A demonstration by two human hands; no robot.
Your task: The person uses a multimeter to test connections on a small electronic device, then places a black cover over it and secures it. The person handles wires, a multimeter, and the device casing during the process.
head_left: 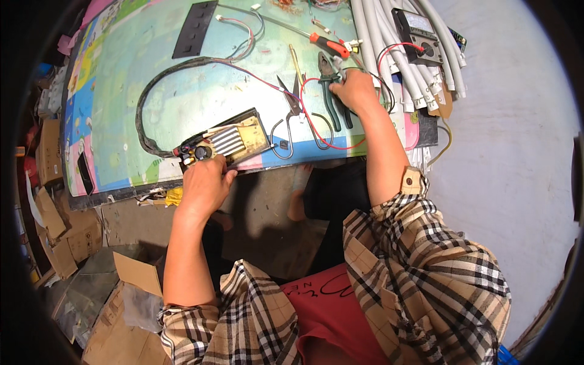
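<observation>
The long tan circuit board (250, 131), set in an open black case and carrying a grey striped metal heatsink (227, 141), lies at the near edge of the light green patterned table mat (115, 121). The bare left hand (207, 185) is closed on its near edge, fingers curled over the rim by a round black component. The bare right hand (358, 91) is well to the right of the circuit board, over the green-handled metal pliers (332, 109); its curled fingers hide whether it grips them or something else, so I cannot tell.

As far as shows, the circuit board is exposed, and the thick black sheathed cable (140, 112) runs from its left end. Beyond the circuit board, the cable's thin wires end in at least 2 small white plastic connectors (219, 18), neither plugged into anything visible. That suggests work partway along, with connecting and closing up apparently not done. Black-handled metal scissors (294, 108) lie just right of the circuit board; farther right and beyond it are a red-and-black-handled screwdriver (330, 45) and a black boxy multimeter (418, 36) with a red lead attached. Whether any measuring is complete cannot be told.
</observation>
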